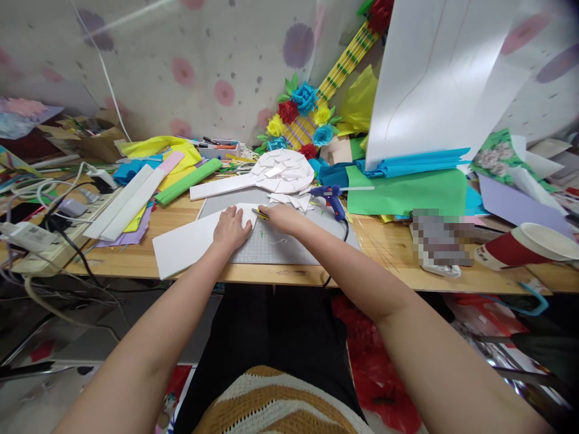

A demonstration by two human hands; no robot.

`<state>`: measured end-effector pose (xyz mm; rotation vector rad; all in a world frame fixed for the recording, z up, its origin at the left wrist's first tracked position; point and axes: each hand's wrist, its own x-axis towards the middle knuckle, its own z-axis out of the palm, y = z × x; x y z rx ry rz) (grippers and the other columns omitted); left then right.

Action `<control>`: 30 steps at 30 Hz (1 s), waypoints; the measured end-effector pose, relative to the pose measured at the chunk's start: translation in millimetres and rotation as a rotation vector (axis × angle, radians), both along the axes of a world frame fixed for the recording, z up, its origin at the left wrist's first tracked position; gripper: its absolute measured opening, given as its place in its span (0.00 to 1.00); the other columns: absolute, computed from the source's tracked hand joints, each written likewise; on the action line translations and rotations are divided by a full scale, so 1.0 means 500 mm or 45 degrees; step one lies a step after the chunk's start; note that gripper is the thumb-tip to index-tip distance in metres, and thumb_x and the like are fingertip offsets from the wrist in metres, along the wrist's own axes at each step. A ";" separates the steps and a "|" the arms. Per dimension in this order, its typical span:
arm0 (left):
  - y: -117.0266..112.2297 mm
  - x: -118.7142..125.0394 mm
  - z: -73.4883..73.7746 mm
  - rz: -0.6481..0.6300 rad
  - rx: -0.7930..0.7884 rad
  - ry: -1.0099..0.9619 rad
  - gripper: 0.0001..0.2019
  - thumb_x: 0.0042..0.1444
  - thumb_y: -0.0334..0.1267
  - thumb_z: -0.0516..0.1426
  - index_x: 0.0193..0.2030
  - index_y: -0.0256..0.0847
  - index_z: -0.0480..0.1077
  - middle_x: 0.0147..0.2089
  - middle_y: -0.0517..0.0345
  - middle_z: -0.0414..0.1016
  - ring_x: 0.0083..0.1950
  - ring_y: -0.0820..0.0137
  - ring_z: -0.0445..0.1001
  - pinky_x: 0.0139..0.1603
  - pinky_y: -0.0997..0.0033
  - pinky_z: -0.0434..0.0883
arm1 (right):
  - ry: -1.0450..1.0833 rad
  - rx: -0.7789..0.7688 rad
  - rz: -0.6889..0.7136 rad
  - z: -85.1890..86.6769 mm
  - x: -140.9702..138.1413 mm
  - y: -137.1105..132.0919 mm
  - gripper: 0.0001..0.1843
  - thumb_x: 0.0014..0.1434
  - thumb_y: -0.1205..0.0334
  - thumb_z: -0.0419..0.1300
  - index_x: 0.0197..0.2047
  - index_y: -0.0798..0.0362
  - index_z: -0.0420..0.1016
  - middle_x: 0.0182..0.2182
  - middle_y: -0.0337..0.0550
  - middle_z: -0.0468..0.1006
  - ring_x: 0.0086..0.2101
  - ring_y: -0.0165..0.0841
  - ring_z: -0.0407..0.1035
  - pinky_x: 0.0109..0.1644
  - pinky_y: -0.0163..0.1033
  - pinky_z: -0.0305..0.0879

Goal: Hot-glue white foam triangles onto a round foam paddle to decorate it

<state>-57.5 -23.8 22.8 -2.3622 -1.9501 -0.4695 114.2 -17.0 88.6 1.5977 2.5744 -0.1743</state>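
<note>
White foam board [185, 244] lies on the wooden table [389, 244], its right end over a grey cutting mat [280, 248]; the left hand [231, 229] rests on it open, palm down. Just beside, the right hand [283, 218] is closed around a yellow and black knife [260, 213] near the board's end; farther right lie a blue glue gun [332, 200] and a red paper cup [520, 247] on its side.

Blue glue gun [332, 196]; seemingly tipped cup [520, 248]
</note>
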 end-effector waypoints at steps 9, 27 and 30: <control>-0.003 -0.002 0.001 -0.009 -0.052 -0.005 0.27 0.61 0.46 0.46 0.60 0.30 0.65 0.66 0.37 0.62 0.69 0.52 0.57 0.70 0.52 0.53 | 0.022 -0.078 -0.080 0.011 0.065 -0.054 0.27 0.65 0.63 0.49 0.67 0.46 0.60 0.48 0.54 0.79 0.46 0.46 0.74 0.44 0.43 0.64; 0.006 0.029 0.066 -0.315 0.143 -0.082 0.39 0.45 0.55 0.62 0.62 0.39 0.61 0.67 0.40 0.57 0.68 0.47 0.54 0.69 0.48 0.52 | 1.640 -0.708 -0.851 -0.009 0.071 0.032 0.05 0.62 0.67 0.57 0.32 0.56 0.68 0.20 0.38 0.72 0.21 0.27 0.66 0.30 0.32 0.67; 0.012 0.029 0.069 -0.364 0.137 -0.087 0.39 0.44 0.53 0.62 0.61 0.38 0.61 0.66 0.39 0.58 0.67 0.47 0.55 0.69 0.47 0.52 | 1.614 -0.655 -0.833 0.003 0.068 0.034 0.04 0.58 0.71 0.60 0.36 0.56 0.68 0.21 0.37 0.72 0.22 0.26 0.66 0.30 0.32 0.67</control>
